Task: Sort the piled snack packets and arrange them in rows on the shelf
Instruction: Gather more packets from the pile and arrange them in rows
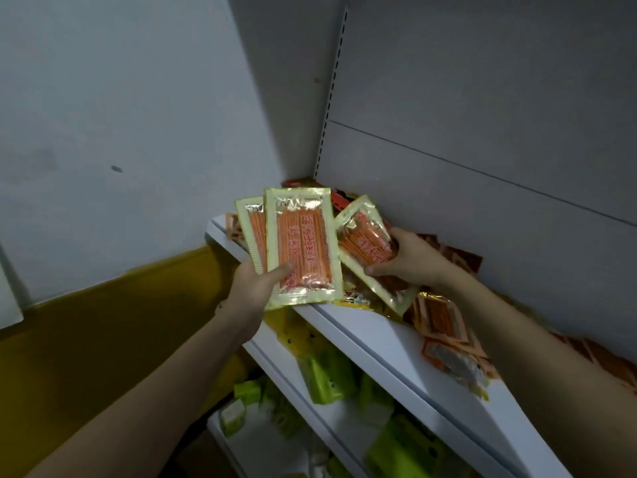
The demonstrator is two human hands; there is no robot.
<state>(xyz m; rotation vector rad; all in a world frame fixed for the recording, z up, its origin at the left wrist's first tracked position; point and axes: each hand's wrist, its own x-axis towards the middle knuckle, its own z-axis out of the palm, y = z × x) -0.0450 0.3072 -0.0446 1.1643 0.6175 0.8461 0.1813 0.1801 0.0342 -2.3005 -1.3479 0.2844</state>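
Sorting was underway: the left hand (253, 288) gripped 2 matching yellow-edged packets (303, 244) above the shelf (379, 343), and the right hand (406, 258) pinched a 3rd packet (365, 246) over the pile (444, 326). Best to stack it squarely, edges aligned.

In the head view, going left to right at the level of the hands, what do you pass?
Left hand → two yellow-edged packets it holds fanned → a matching packet gripped by the right hand → orange packets piled on the shelf.

wall (103, 115): pale grey, dim light | lower band (86, 332): mustard yellow | back panel (482, 81): grey, slotted upright
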